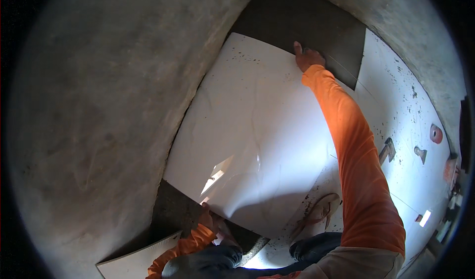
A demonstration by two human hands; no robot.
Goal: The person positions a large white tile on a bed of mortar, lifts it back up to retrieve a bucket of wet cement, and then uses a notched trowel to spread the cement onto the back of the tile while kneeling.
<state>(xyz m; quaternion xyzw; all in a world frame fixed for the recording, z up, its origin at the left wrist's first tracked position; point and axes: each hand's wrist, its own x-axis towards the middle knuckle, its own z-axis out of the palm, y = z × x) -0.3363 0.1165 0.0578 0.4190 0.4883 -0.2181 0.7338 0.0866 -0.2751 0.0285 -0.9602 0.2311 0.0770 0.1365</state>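
A large glossy white marbled tile (257, 106) lies at an angle beside the left wall, with dark floor bed (297, 17) bare beyond its far edge. My right hand (309, 57), at the end of an orange sleeve, grips that far edge, thumb and fingers bent at the rim. My left hand (207, 217) holds the near edge at the lower left, its fingers partly hidden at the rim. A darker gap of floor (173, 205) shows below that edge, by my legs and sandalled feet.
Grey walls (89, 106) bound the left and upper right. Laid white tiles (381, 81) on the right carry a hammer (388, 150), a small metal tool (419, 153), a red round object (435, 133) and clutter at the rim. Another tile (133, 259) leans at the lower left.
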